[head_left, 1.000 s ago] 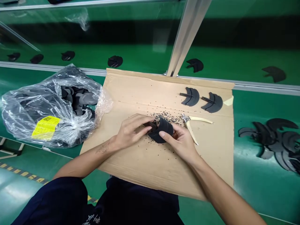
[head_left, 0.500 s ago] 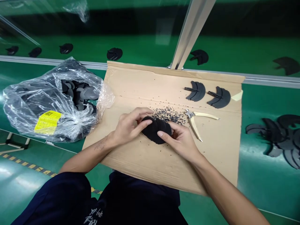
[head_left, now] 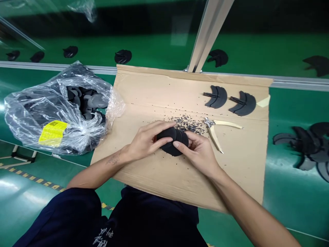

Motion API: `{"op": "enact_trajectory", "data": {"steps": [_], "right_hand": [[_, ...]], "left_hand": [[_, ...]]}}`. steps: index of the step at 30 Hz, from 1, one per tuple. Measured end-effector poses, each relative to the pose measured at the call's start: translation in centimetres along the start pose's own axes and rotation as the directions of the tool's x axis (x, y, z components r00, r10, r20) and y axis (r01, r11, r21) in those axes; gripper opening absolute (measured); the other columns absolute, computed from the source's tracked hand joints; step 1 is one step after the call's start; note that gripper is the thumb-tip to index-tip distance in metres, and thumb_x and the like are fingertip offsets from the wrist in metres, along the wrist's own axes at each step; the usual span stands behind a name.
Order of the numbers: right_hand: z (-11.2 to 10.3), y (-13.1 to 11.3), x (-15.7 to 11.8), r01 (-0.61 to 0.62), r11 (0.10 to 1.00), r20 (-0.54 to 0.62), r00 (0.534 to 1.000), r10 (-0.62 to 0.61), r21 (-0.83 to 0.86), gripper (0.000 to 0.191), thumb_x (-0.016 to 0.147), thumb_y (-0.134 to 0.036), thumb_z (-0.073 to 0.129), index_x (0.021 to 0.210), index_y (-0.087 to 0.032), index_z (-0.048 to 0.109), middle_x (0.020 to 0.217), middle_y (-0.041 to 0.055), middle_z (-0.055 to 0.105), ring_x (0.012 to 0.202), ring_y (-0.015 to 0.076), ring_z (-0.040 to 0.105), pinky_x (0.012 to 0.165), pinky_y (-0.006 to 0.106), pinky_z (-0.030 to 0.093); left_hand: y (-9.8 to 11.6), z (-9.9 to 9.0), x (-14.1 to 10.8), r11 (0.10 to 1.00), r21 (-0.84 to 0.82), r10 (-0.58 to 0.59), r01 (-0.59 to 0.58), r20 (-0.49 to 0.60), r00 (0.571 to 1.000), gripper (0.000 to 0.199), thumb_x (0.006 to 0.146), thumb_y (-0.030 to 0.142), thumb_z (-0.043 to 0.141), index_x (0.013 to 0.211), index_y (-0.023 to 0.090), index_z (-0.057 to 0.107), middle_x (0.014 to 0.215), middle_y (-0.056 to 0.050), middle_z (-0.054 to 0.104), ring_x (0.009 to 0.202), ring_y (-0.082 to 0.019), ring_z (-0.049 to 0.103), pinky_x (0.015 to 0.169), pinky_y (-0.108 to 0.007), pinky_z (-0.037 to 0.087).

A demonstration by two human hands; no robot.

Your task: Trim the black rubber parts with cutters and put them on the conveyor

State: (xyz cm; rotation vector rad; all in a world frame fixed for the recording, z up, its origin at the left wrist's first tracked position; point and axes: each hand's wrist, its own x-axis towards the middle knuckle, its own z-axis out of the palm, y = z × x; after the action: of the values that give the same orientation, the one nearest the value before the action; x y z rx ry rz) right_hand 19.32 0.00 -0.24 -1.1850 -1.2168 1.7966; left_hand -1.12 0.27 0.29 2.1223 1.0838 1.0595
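Between my two hands is a small bunch of flat black plastic pieces [head_left: 171,140] with rounded edges, partly overlapping. My left hand [head_left: 149,139] grips them from the left, thumb across the front. On the other side, my right hand [head_left: 197,147] pinches the same pieces between thumb and fingers. Beyond them, tiny black scraps [head_left: 189,121] lie scattered over the cardboard sheet [head_left: 159,181]. Nippers with cream handles [head_left: 216,132] rest to the right of the scraps, jaws toward the left. Fingers hide part of the held pieces.
At left, a clear plastic bag [head_left: 28,109] with a yellow label holds many dark pieces. Two curved black parts [head_left: 217,97] lie at the cardboard's upper right. More black parts [head_left: 308,145] are heaped on the green surface at right. A metal-framed glass panel [head_left: 210,34] stands behind.
My left hand has shifted slightly right and its fingers now reach further over the black pieces, which have turned and overlap differently. The view has shifted slightly.
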Motion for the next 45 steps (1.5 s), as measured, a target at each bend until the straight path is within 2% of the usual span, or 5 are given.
{"op": "enact_trajectory", "data": {"steps": [8,18,33,40,45], "right_hand": [[-0.1,0.0,0.1,-0.007,0.999,-0.038,0.999,0.008,0.032,0.043,0.07,-0.059,0.084,0.082,-0.021,0.066,0.068,-0.0033,0.057,0.062,0.012,0.051,0.057,0.025,0.045],[0.0,0.0,-0.1,0.037,0.999,-0.014,0.999,-0.037,-0.027,0.041,0.075,-0.057,0.081,0.076,-0.02,0.063,0.063,-0.0047,0.045,0.058,0.0101,0.04,0.051,0.024,0.035],[0.1,0.0,0.0,0.027,0.997,-0.067,0.997,-0.032,-0.079,0.047,0.066,-0.061,0.085,0.078,-0.022,0.063,0.067,-0.0029,0.054,0.062,0.0132,0.047,0.056,0.026,0.041],[0.2,0.2,-0.3,0.129,0.981,-0.076,0.987,-0.142,-0.147,0.034,0.079,-0.053,0.078,0.086,-0.023,0.064,0.073,-0.0011,0.055,0.066,0.015,0.05,0.058,0.028,0.042],[0.2,0.3,-0.8,0.272,0.904,-0.082,0.946,-0.314,-0.331,0.024,0.088,-0.046,0.071,0.091,-0.023,0.064,0.074,-0.0008,0.058,0.063,0.0142,0.052,0.057,0.026,0.043]], "left_hand": [[-0.1,0.2,-0.5,0.981,0.162,0.118,-0.11,-0.037,0.992,0.049,0.096,0.021,0.066,0.143,0.024,0.056,0.124,-0.009,0.073,0.116,-0.019,0.071,0.102,-0.036,0.062],[-0.3,0.7,-0.3,0.997,-0.059,-0.059,0.057,-0.048,0.997,0.04,0.092,0.027,0.073,0.13,0.019,0.066,0.119,-0.01,0.075,0.112,-0.019,0.072,0.1,-0.031,0.06],[-0.1,1.6,-0.6,1.0,0.003,0.012,-0.012,-0.095,0.995,0.041,0.097,0.025,0.065,0.138,0.021,0.061,0.118,-0.009,0.077,0.105,-0.017,0.075,0.093,-0.027,0.062],[0.1,1.6,-0.8,0.999,-0.022,-0.046,0.045,-0.1,0.994,0.041,0.096,0.029,0.066,0.136,0.02,0.06,0.12,-0.01,0.076,0.105,-0.018,0.075,0.092,-0.028,0.062],[0.5,1.1,-0.4,0.99,-0.094,-0.116,0.107,-0.09,0.989,0.022,0.092,0.035,0.072,0.102,0.015,0.071,0.089,-0.005,0.078,0.078,-0.013,0.074,0.07,-0.019,0.058]]}}
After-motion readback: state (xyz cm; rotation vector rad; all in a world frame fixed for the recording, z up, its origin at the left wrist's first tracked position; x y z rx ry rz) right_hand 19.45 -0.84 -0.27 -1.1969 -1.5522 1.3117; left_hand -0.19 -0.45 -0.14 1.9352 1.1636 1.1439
